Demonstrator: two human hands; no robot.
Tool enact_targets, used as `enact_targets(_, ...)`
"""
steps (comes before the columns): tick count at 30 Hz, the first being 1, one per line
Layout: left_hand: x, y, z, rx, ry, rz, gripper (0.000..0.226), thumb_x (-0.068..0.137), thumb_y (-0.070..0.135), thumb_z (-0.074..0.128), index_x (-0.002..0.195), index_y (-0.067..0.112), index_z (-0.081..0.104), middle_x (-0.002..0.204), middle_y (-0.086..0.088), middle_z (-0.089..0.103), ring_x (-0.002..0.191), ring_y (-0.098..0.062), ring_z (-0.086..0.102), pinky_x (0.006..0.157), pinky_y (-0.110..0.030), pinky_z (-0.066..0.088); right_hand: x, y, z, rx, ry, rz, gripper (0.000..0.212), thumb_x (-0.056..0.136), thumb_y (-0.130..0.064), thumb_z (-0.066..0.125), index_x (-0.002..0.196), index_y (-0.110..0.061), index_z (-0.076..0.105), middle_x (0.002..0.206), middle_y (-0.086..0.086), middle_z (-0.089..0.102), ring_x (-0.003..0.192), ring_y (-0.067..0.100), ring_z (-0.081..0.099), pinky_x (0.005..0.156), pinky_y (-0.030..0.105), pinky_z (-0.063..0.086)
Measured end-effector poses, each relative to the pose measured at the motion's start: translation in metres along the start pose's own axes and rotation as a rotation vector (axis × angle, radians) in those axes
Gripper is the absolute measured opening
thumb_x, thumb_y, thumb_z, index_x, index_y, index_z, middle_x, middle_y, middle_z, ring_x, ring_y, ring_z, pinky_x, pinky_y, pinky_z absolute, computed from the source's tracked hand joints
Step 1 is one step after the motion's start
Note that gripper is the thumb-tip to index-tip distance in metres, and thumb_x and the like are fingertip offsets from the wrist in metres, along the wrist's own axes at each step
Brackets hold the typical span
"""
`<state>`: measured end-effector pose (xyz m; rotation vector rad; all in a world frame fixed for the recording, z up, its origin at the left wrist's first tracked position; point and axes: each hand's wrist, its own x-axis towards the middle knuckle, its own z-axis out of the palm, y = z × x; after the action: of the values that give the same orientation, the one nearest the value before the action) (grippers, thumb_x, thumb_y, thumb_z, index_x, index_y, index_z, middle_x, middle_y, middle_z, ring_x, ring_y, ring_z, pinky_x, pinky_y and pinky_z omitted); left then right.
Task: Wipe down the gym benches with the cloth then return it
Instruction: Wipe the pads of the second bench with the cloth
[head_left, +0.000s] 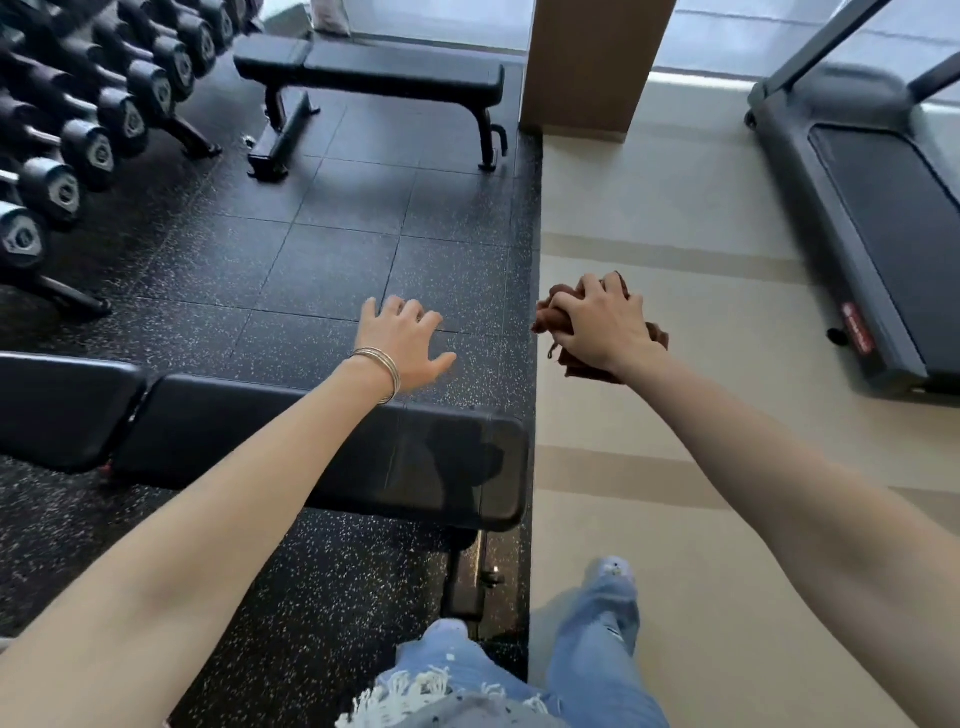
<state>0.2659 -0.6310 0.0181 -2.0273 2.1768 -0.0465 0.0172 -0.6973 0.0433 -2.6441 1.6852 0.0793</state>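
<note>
Cloth: reddish-brown, crumpled into a bunch, edges sticking out on both sides of the fist, held over the pale floor right of the near bench.
Right hand: closed around the cloth.
Left hand: empty, fingers spread, bangles at the wrist.
Near bench: black, glossy pad.
Far bench: black, beside the dumbbell rack.

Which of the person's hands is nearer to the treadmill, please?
Right. The right hand, clutching the brown cloth, is toward the treadmill; the left hand hovers farther away over the dark mat.
</note>
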Motion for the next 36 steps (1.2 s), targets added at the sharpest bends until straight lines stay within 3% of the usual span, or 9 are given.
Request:
enact_targets(9, 0.062, 0.081, -0.011, -0.031, -0.047, -0.209, 0.063, 0.086, 0.065, 0.034, 0.135, 0.025, 0.04, 0.136, -0.005, 0.047, 0.127, -0.028, 0.04, 0.107, -0.05, 0.029, 0.058, 0.102, -0.003, -0.062, 0.009, -0.235, 0.038, 0.086, -0.048, 0.052, 0.116, -0.025, 0.052, 0.12, 0.012, 0.045, 0.116, 0.035, 0.036, 0.084, 0.049, 0.041)
enact_targets(19, 0.148, 0.201, -0.042, -0.017, -0.051, -0.21, 0.063, 0.087, 0.063, 0.033, 0.137, 0.024, 0.039, 0.136, -0.006, 0.047, 0.127, -0.027, 0.04, 0.105, -0.046, 0.03, 0.094, 0.242, 0.008, -0.084, -0.058, -0.324, 0.035, 0.086, -0.048, 0.051, 0.113, -0.026, 0.053, 0.117, 0.012, 0.046, 0.115, 0.034, 0.037, 0.084, 0.047, 0.04)
enact_targets(27, 0.207, 0.2, -0.044, -0.029, -0.025, -0.257, 0.06, 0.087, 0.062, 0.034, 0.135, 0.025, 0.04, 0.134, -0.005, 0.048, 0.124, -0.026, 0.041, 0.103, -0.043, 0.032, 0.169, 0.269, 0.005, -0.061, -0.021, -0.377, 0.036, 0.085, -0.049, 0.052, 0.114, -0.027, 0.053, 0.12, 0.012, 0.046, 0.116, 0.034, 0.037, 0.087, 0.048, 0.037)
enact_targets(36, 0.332, 0.146, -0.056, -0.059, -0.028, -0.295, 0.061, 0.087, 0.061, 0.036, 0.136, 0.024, 0.039, 0.137, -0.005, 0.045, 0.126, -0.027, 0.04, 0.103, -0.043, 0.033, 0.289, 0.287, -0.017, -0.078, -0.014, -0.358, 0.036, 0.088, -0.046, 0.051, 0.119, -0.027, 0.052, 0.123, 0.012, 0.045, 0.118, 0.033, 0.035, 0.087, 0.047, 0.039)
